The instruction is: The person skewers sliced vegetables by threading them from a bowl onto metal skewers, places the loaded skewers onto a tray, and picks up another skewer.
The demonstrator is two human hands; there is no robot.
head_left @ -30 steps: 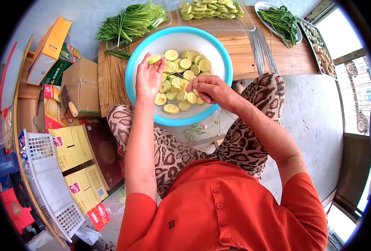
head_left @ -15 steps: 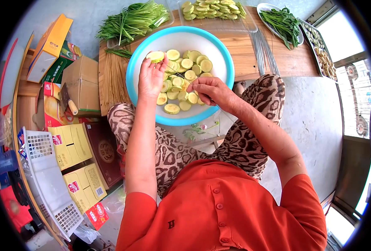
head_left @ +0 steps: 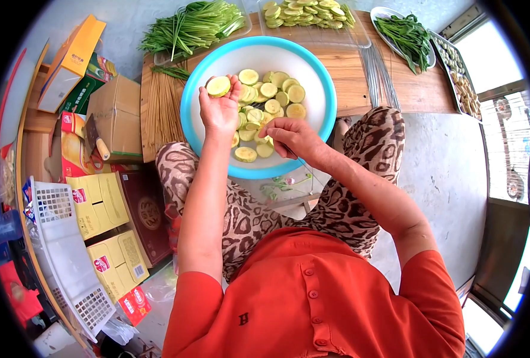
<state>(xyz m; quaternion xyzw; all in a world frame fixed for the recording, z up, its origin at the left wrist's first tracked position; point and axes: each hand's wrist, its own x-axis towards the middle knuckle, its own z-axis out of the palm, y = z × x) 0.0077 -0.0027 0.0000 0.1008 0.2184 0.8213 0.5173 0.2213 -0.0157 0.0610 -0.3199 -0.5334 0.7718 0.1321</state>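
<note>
My left hand (head_left: 220, 113) is over the left side of a white basin (head_left: 217, 62) with a blue rim, its fingers closed round a pale green zucchini slice (head_left: 218, 86). To its right, my right hand (head_left: 293, 140) is pinched shut on a thin metal skewer (head_left: 314, 173), whose shaft runs out below the hand. Whether the skewer's tip touches a slice is hidden. Beneath both hands, many loose zucchini slices (head_left: 296, 93) lie in the basin.
Bamboo skewers (head_left: 162, 113) lie left of the basin, metal skewers (head_left: 379, 74) right of it, on the wooden table (head_left: 420, 89). Behind are trays of green stalks (head_left: 196, 27) and skewered slices (head_left: 307, 13), plus a plate of leafy greens (head_left: 403, 37). A knife (head_left: 101, 146) rests by the boxes at left.
My left hand has turned the zucchini slice so more of its face shows, and it sits slightly lower. My right hand has shifted a little left and down.
</note>
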